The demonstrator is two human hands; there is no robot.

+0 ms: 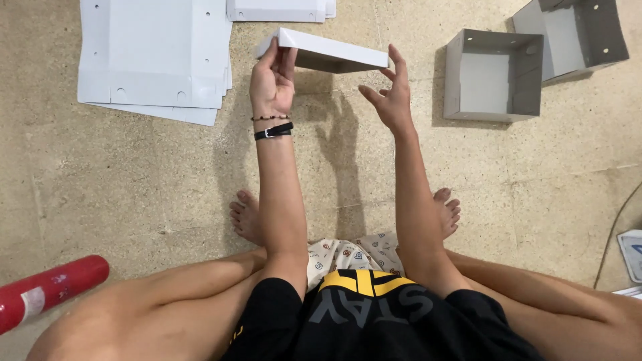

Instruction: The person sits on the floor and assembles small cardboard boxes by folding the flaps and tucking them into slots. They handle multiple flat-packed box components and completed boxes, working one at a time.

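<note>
Head view: my left hand pinches the near-left end of the white box, its length running rightward; my right hand, spread open, barely touches the right end.

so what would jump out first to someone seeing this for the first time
First, the white folded box held up at top centre, the left hand gripping its left end while the right hand touches its right end with spread fingers. Next, the stack of flat white sheets on the floor at upper left, and two open grey boxes at upper right. A red roll lies at lower left.
</note>
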